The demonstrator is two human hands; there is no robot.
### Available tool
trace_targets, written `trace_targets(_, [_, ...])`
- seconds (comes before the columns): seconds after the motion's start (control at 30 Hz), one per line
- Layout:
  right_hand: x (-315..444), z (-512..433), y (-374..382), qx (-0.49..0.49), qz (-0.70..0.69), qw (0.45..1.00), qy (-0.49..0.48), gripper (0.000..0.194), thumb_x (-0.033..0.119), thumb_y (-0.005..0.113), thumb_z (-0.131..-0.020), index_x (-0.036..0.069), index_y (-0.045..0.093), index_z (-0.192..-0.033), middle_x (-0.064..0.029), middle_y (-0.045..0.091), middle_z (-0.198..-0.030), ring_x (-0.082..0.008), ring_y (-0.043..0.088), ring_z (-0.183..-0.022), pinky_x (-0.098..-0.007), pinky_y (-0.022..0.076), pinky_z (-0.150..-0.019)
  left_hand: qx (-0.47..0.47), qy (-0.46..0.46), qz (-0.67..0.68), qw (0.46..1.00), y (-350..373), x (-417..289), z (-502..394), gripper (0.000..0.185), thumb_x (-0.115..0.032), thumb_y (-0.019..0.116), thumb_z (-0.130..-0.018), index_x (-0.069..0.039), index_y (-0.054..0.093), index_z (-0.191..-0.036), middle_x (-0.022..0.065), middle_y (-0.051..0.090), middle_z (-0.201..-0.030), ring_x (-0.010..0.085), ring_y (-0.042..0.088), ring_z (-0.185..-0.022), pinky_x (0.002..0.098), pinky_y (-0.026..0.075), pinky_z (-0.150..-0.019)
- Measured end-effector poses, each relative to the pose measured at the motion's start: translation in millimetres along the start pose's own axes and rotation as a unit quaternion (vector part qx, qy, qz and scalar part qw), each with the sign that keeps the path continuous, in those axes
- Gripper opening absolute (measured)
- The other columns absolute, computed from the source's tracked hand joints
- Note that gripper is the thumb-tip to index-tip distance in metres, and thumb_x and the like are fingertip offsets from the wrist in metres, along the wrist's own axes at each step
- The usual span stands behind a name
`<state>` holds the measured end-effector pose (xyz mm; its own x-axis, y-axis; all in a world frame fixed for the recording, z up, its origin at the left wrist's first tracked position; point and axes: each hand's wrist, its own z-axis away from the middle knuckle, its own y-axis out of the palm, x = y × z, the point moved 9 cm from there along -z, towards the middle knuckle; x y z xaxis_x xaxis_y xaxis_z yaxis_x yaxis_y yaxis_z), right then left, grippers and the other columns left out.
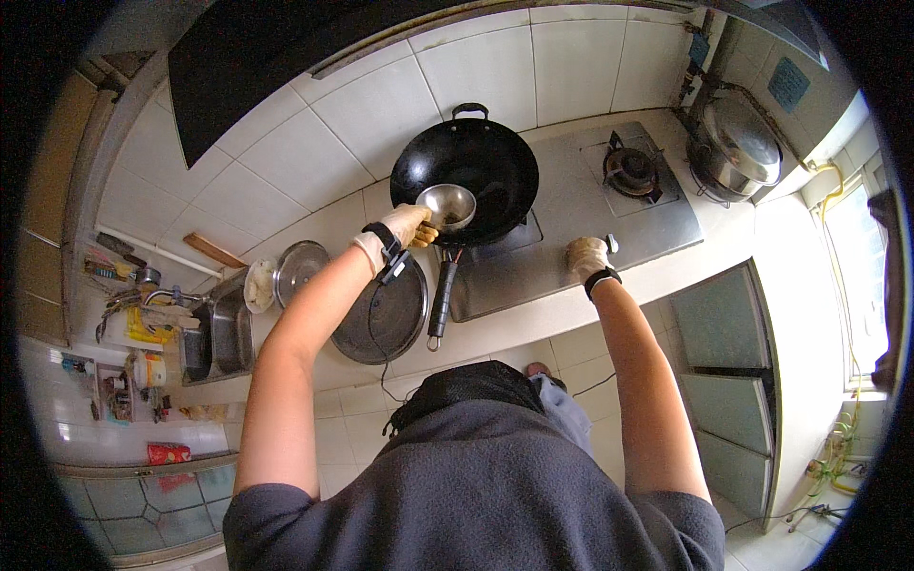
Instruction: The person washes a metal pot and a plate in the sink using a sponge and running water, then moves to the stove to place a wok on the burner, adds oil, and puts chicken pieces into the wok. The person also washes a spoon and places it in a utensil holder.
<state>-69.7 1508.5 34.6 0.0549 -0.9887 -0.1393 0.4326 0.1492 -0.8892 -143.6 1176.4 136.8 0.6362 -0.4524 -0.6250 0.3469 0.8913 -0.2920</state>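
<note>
My gloved left hand [408, 225] grips the rim of a small stainless steel bowl [451, 203], tilted over the near left part of a black wok [493, 160]. A little dark matter shows at the bottom of the bowl. The wok sits on the left burner of a steel gas stove [564, 207], its wrapped long handle [444, 296] pointing towards me. At the stove's front edge my gloved right hand [588, 257] is curled beside a control knob [612, 244]. What lies under its fingers is hidden.
Left of the wok lie a large round lid [389, 321] and a smaller metal lid [303, 268]. Further left is a steel sink [232, 325]. A bare burner [633, 171] and a lidded steel pot [739, 146] stand right. A dark range hood [285, 50] overhangs the stove.
</note>
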Motion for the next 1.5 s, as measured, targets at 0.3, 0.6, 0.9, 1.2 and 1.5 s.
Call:
trace_targets(0.3, [2,-5,7,-0.017,-0.005,1.0,-0.024,0.023,0.025,0.052,-0.088,0.014,0.069,-0.097,-0.0061,0.068,-0.1,-0.0218,0.065,-0.094,-0.0333,0.0522,-0.07,-0.019,0.031,-0.049,0.998,23,-4,9,0.024,-0.014,0.048,-0.079,0.008,0.055,-0.076,0.0177,0.061,-0.067,0.0218,0.058,-0.047,0.0304,0.045,-0.037])
trace_targets(0.6, [2,4,-1,0.004,-0.029,0.999,-0.016,0.021,0.023,0.054,-0.086,0.013,0.069,-0.097,-0.0069,0.067,-0.103,-0.0226,0.064,-0.096,-0.0337,0.0524,-0.072,0.033,-0.01,-0.033,0.999,35,7,14,0.023,-0.015,0.049,-0.079,0.007,0.058,-0.081,0.0157,0.062,-0.067,0.0207,0.059,-0.049,0.0296,0.047,-0.04])
trace_targets(0.9, [1,-2,4,-0.001,-0.015,1.0,-0.018,0.023,0.025,0.054,-0.086,0.015,0.068,-0.101,-0.0061,0.067,-0.103,-0.0219,0.064,-0.097,-0.0333,0.0522,-0.072,0.084,0.012,0.228,0.97,11,1,26,0.026,-0.026,0.048,-0.088,-0.002,0.059,-0.086,0.0053,0.063,-0.071,0.0137,0.058,-0.055,0.0266,0.05,-0.049])
trace_targets(1.2, [8,8,-12,0.017,0.007,0.999,-0.048,0.025,0.031,0.054,-0.086,0.019,0.069,-0.102,-0.0024,0.066,-0.106,-0.0214,0.063,-0.101,-0.0347,0.0511,-0.076,0.016,0.071,0.295,0.953,-36,17,86,0.027,-0.026,0.046,-0.09,-0.002,0.058,-0.087,0.0062,0.062,-0.074,0.0136,0.057,-0.056,0.0257,0.048,-0.053])
trace_targets(1.5, [14,10,-8,0.004,0.039,0.996,-0.084,0.026,0.031,0.053,-0.087,0.016,0.068,-0.102,-0.0057,0.065,-0.109,-0.0232,0.061,-0.104,-0.0359,0.0505,-0.08,-0.063,0.093,0.365,0.924,-54,58,123,0.03,-0.025,0.044,-0.092,0.001,0.058,-0.086,0.0093,0.064,-0.074,0.0151,0.057,-0.054,0.0266,0.049,-0.051])
